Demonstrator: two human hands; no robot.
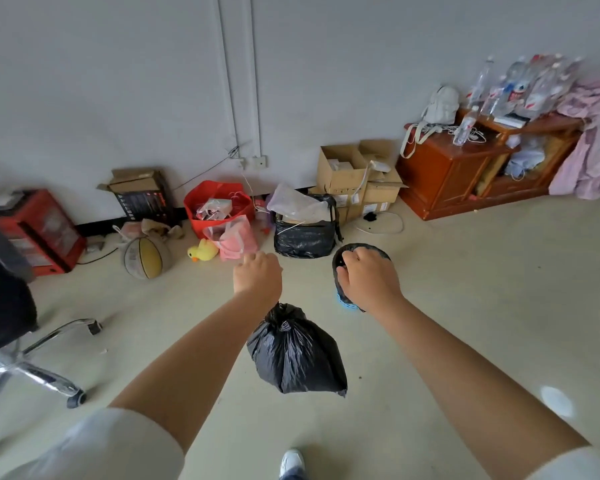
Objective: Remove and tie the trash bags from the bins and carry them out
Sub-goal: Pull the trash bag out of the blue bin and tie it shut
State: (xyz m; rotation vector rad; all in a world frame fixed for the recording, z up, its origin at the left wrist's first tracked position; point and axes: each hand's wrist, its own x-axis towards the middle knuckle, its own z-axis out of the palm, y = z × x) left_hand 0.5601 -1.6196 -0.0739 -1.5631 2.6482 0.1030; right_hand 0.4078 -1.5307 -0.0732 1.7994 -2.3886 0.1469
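Now | left grip (257, 277) clenched on tied bag (297, 355) | right grip (368, 277) grasping bin rim (340, 263)

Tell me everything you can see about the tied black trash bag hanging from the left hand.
The black trash bag looks like thin, glossy, crinkled plastic. Its neck is gathered into a knot at the top, and the body bulges below to a pointed lower corner. It hangs clear of the floor, held at the knot by the left hand, with the left forearm beside it. Nothing else touches it.
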